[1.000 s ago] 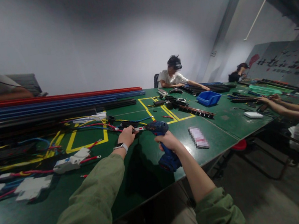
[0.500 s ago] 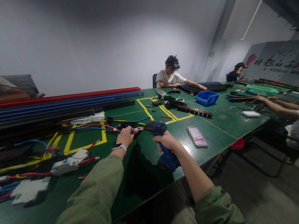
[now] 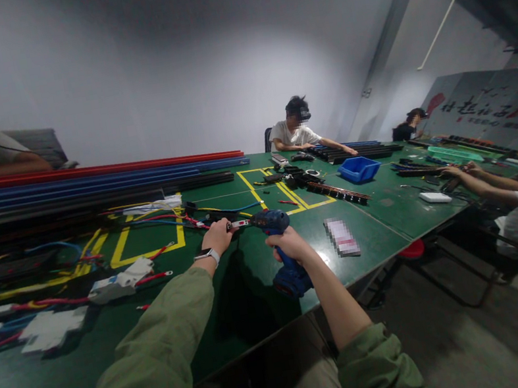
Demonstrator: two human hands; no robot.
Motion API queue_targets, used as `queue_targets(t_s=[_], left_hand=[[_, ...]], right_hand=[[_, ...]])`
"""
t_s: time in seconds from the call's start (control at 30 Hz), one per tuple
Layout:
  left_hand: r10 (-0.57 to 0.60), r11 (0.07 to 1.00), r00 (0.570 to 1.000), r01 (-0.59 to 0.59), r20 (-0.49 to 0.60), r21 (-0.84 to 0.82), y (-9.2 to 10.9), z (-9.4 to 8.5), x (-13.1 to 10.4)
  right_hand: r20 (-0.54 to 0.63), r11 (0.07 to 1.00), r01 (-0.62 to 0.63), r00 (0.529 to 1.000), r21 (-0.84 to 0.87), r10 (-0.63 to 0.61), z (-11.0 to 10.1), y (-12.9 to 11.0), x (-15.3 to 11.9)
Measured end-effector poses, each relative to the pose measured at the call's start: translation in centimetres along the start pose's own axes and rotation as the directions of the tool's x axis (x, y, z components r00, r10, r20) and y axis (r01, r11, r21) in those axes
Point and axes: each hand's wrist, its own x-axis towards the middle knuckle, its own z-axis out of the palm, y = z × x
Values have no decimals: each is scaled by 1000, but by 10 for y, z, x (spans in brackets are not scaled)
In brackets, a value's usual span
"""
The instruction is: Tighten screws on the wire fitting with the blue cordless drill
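My right hand (image 3: 288,244) is wrapped round the grip of a blue cordless drill (image 3: 286,268), which points left over the table. The drill's nose meets a small black and white part with red marks (image 3: 240,223). My left hand (image 3: 218,236) is closed on the other end of that part; its exact kind is too small to make out. Red and blue wires (image 3: 173,218) run on the table just behind my left hand. Nearer and to the left lies a white circuit breaker (image 3: 121,280) with red leads.
Another white breaker block (image 3: 53,329) lies front left. Long red and blue bars (image 3: 86,179) stretch along the far left. A phone-like slab (image 3: 341,237) is right of the drill, with a blue bin (image 3: 359,169) beyond. Several people sit round the green table (image 3: 382,212).
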Motion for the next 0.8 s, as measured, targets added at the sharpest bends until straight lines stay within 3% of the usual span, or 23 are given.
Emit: queue_targets(t_s=[0.8], left_hand=[[-19, 1000, 1000, 19, 6, -14, 3, -4, -2]], right_hand=[[-11, 1000, -8, 1000, -9, 8, 0, -3, -3]])
